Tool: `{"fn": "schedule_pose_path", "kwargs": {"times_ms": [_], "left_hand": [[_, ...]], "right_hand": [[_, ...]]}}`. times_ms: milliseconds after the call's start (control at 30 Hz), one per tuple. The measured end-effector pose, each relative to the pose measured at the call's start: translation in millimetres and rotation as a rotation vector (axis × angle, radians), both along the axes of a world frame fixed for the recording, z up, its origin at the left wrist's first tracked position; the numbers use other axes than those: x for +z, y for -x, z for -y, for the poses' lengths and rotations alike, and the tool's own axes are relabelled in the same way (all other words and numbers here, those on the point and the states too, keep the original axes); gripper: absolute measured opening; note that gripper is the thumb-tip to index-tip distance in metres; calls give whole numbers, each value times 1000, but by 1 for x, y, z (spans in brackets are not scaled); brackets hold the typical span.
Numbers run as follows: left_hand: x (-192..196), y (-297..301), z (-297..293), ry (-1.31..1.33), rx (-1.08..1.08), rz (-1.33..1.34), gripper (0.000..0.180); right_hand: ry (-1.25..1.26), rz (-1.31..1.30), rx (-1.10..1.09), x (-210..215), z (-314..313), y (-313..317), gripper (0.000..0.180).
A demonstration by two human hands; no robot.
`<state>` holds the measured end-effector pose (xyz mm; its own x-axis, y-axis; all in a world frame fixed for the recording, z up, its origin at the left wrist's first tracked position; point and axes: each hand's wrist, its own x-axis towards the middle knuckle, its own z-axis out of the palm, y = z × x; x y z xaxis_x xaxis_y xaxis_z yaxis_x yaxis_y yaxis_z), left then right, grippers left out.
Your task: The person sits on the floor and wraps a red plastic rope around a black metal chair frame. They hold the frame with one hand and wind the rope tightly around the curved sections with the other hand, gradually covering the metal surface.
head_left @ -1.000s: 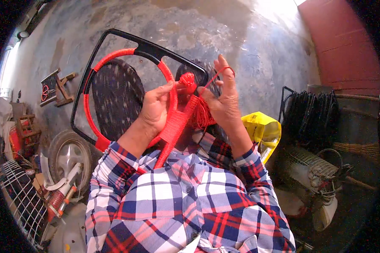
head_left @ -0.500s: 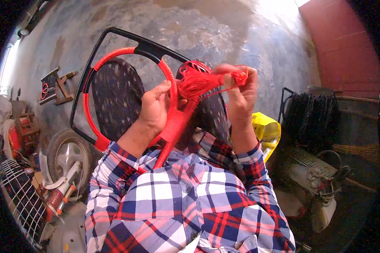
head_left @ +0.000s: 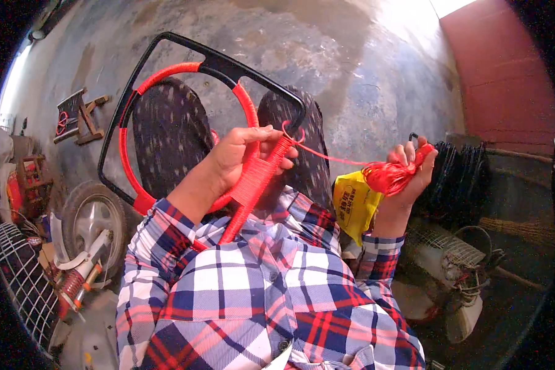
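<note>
Across my lap lies a black frame (head_left: 143,68) with an inner ring, much of it wrapped tightly in red cord. My left hand (head_left: 246,151) is closed around the wrapped bar (head_left: 257,179) where it meets the ring, thumb near a loose loop of cord. Off to the right, my right hand (head_left: 410,176) grips a bundle of red cord (head_left: 388,179), its strands hanging from the fingers. A single taut strand (head_left: 332,158) runs from that bundle back to the loop at the bar's unwrapped end.
A yellow printed bag (head_left: 356,206) sits beside my right forearm. At the left are a small wooden stool (head_left: 83,117), a wheel (head_left: 96,216) and a white wire grid (head_left: 28,283). Black frames (head_left: 462,179) and a wire basket (head_left: 444,243) stand at the right.
My right hand has moved right and slightly down with the cord bundle, drawing the strand taut. The left hand has shifted right along the wrapped bar.
</note>
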<state>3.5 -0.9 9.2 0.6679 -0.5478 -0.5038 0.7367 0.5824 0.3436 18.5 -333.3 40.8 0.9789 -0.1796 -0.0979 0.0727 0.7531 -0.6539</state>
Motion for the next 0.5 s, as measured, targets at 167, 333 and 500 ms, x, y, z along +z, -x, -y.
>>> {"fn": "schedule_pose_path", "kwargs": {"times_ms": [167,333,500], "left_hand": [[3,-1,0,48,6,25,34],[5,0,-1,54,8,34,35],[1,1,-3,100,32,26,37]], "right_hand": [[167,-168,139,-43,1,7,40],[576,-82,579,-32,-83,17,23],[936,-118,693,-26,-78,20,10]]}}
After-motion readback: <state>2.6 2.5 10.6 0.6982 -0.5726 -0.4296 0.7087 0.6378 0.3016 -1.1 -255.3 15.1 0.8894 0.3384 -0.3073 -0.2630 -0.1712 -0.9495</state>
